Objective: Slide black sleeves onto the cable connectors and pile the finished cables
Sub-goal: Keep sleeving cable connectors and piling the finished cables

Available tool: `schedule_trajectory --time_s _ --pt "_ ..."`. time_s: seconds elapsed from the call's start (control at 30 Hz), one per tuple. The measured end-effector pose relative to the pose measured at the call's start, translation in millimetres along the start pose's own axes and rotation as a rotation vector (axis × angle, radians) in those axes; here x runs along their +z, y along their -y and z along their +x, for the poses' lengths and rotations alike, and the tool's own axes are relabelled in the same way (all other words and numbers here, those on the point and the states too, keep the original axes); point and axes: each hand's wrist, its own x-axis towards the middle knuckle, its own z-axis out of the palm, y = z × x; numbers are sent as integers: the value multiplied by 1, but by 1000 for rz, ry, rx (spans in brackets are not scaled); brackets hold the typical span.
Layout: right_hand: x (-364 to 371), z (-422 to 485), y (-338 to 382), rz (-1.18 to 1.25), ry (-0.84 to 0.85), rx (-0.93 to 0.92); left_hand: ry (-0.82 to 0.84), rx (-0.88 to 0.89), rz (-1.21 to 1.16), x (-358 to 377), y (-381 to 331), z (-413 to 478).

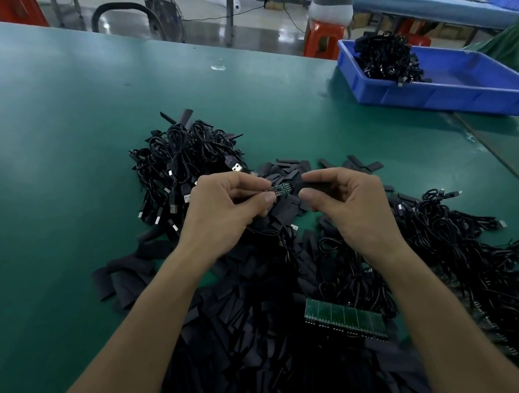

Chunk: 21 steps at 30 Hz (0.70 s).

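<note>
A: Step in hand?
B: Sleeving, by my read. Left hand (224, 214) pinches a bare connector (280, 189) between thumb and forefinger, just right of the finished pile (181, 160).
A: Right hand?
B: Right hand (352, 207), fingers curled narrow, pinches a black sleeve (317, 183), farther right of the pile. Not yet on.
A: Next?
B: Likely line up the sleeve mouth, then push it over.

The left hand (224, 214) is pinching one bare connector (280, 189) and the right hand (348, 204) one black sleeve (314, 185). Three cable heaps are lying on the table (46, 142): one pile (181, 160) centrally, one heap (455, 236) along its right edge, one bundle (388, 57) in the single blue bin (456, 94). One green circuit panel (343, 317) is lying near the front edge, among loose sleeves (238, 347) beyond counting.
</note>
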Motion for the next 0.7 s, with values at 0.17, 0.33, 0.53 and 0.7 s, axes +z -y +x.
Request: schedule_trajectory --time_s 0.17,0.33,0.53,0.7 --pt "2 -2 -1 8 -31 1 -2 -17 -25 0 -1 -1" --pt "5 -4 -2 46 -78 -6 13 -17 -44 1 -4 -1" --pt "7 -3 -2 43 -100 -18 28 -25 -62 1 -4 -1" --pt "9 -4 -1 53 -90 -3 18 -36 -79 2 -3 -2"
